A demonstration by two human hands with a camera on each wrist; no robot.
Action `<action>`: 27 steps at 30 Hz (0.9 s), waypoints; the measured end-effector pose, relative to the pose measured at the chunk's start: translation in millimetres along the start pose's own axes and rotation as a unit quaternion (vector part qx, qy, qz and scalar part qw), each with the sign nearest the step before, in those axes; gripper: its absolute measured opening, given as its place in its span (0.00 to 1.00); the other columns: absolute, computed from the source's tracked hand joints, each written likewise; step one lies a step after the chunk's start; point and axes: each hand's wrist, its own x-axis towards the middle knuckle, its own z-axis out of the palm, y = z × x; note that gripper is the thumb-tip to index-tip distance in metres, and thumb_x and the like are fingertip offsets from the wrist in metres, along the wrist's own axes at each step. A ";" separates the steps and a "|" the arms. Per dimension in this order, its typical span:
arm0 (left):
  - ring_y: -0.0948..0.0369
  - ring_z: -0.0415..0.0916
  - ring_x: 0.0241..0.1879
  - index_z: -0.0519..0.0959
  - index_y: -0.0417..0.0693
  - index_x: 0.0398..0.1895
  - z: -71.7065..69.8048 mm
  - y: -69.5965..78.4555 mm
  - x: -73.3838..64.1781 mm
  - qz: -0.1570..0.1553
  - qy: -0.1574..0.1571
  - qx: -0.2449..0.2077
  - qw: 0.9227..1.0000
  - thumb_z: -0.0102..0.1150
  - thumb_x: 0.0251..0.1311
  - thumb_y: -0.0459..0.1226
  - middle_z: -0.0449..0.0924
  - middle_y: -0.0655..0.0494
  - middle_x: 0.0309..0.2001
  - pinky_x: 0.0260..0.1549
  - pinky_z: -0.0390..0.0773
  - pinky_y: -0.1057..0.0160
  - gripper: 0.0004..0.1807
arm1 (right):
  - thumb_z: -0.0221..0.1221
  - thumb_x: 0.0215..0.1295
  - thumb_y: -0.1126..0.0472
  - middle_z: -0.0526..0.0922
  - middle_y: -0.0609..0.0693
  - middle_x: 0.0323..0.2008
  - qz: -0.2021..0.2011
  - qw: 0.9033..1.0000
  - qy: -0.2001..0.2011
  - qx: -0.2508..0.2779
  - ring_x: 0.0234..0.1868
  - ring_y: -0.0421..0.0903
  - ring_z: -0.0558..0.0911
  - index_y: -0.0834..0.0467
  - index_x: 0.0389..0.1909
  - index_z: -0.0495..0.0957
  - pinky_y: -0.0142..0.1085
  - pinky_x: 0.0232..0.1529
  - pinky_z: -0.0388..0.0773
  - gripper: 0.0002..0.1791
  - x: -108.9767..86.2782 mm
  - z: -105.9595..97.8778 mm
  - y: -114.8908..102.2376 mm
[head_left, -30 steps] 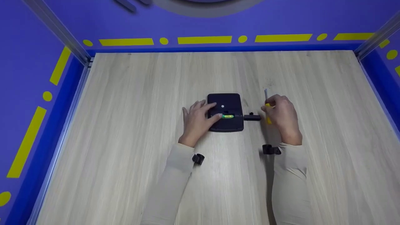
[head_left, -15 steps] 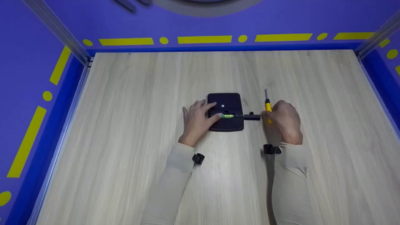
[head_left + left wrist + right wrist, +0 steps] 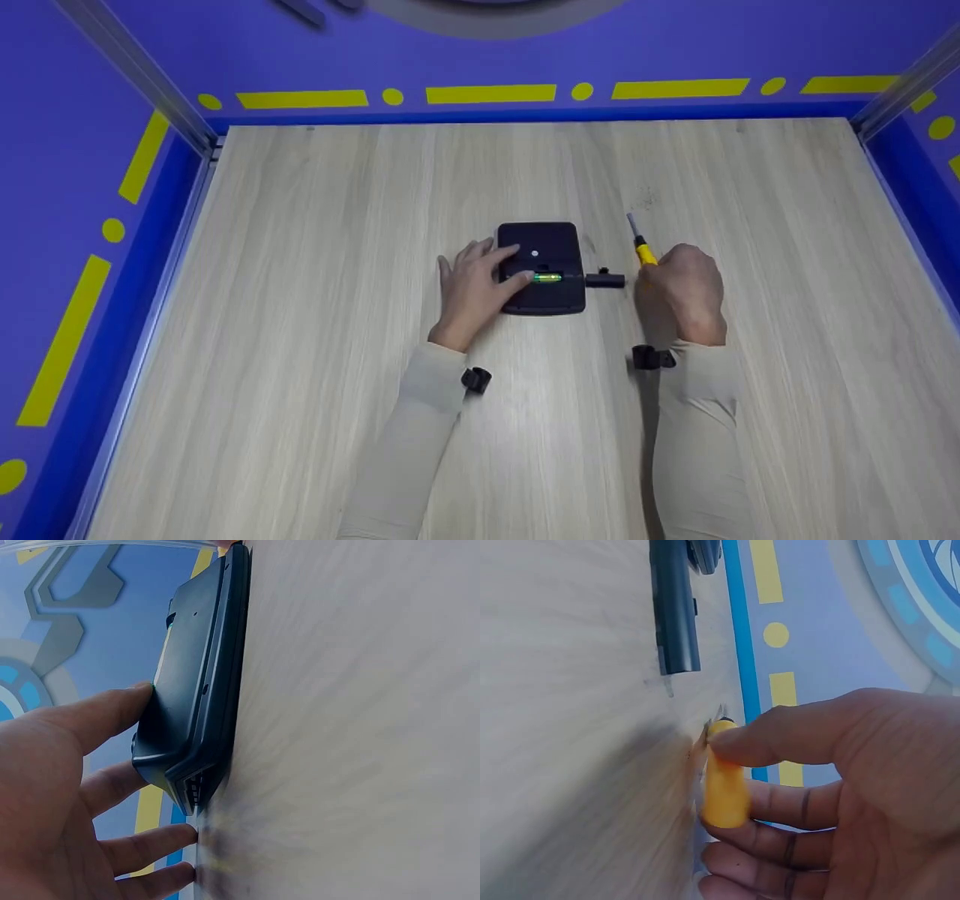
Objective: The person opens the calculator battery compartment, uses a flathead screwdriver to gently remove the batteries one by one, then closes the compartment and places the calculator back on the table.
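A black flat device (image 3: 541, 238), perhaps a calculator lying face down, rests on the table with a green battery (image 3: 547, 278) in its uncovered slot. My left hand (image 3: 474, 296) lies over its left side, thumb by the battery and index finger on the casing. In the left wrist view the thumb touches the device (image 3: 191, 667) and the other fingers are spread loosely at its edge. To the right, my right hand (image 3: 684, 289) holds a screwdriver (image 3: 645, 252) by its yellow handle, shaft pointing away and slightly left. The right wrist view shows the yellow handle (image 3: 726, 780) between thumb and fingers.
A narrow black battery cover (image 3: 604, 280) lies between the device and my right hand; the right wrist view shows the cover (image 3: 676, 622) near the screwdriver. Blue panels (image 3: 480, 60) with yellow marks border the wooden table (image 3: 337, 225) at the back and sides.
My right hand has shifted back along the screwdriver's handle and now covers more of its rear end. The screwdriver's tip has swung slightly left. My left hand stays put on the device.
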 end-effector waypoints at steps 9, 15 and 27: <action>0.42 0.58 0.79 0.81 0.55 0.71 0.9 -1.0 0.3 0.008 0.005 -0.003 1.000 0.67 0.69 0.57 0.69 0.42 0.76 0.74 0.38 0.24 0.31 | 0.60 0.69 0.60 0.84 0.68 0.41 0.010 0.995 0.090 0.044 0.38 0.62 0.81 0.74 0.43 0.83 0.51 0.41 0.79 0.17 -0.8 -4.0 -5.1; 0.43 0.58 0.79 0.81 0.56 0.71 0.3 -0.4 0.7 0.002 0.002 0.003 1.000 0.67 0.69 0.57 0.69 0.43 0.76 0.74 0.38 0.25 0.31 | 0.60 0.71 0.61 0.77 0.68 0.47 -0.003 0.979 0.179 0.093 0.48 0.64 0.78 0.74 0.50 0.80 0.54 0.53 0.76 0.18 0.4 -3.9 -10.4; 0.43 0.58 0.79 0.81 0.56 0.71 0.5 0.0 0.5 0.000 0.002 -0.001 1.000 0.67 0.69 0.57 0.69 0.43 0.76 0.74 0.37 0.26 0.31 | 0.66 0.74 0.63 0.77 0.63 0.50 -0.086 0.929 0.289 0.215 0.50 0.55 0.80 0.71 0.52 0.75 0.41 0.57 0.78 0.17 7.4 9.2 -11.0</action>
